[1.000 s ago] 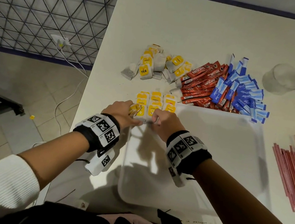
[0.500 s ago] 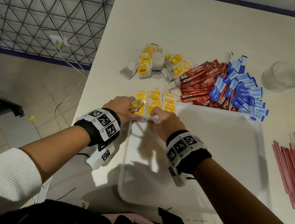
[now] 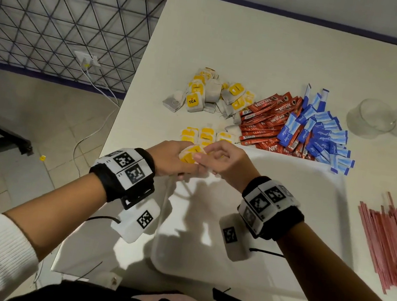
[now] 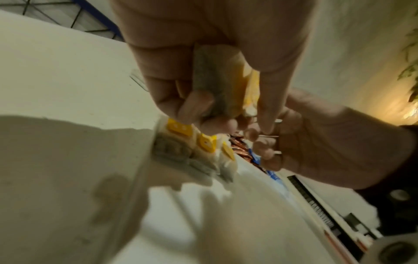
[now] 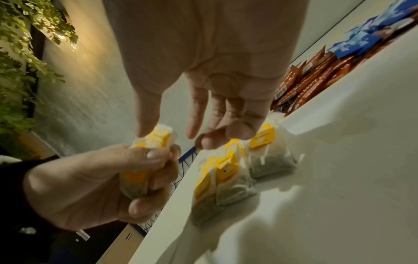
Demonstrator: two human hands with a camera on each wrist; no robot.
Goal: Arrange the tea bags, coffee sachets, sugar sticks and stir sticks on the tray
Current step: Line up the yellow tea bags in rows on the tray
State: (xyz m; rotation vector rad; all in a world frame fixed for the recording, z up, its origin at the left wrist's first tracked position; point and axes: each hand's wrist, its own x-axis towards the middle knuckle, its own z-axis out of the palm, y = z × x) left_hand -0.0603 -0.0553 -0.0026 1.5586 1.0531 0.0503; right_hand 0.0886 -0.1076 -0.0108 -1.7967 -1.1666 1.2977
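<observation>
Overhead, most of the table (image 3: 235, 51) is being left bare beyond the piles, and most of the tray (image 3: 286, 217) too. Tea bags (image 3: 201, 135) are being kept in rows at the tray's far left corner; the loose pile (image 3: 209, 94), coffee sachets (image 3: 265, 119) and sugar sticks (image 3: 326, 135) are lying just beyond its far rim, stir sticks (image 3: 394, 243) well right. A tea-bag bundle (image 5: 140, 171) is being gripped in the curled left hand (image 3: 170, 157); the right hand (image 3: 227, 161), fingers mostly spread, is touching its top. Whether anything is being pinched there cannot be told.
</observation>
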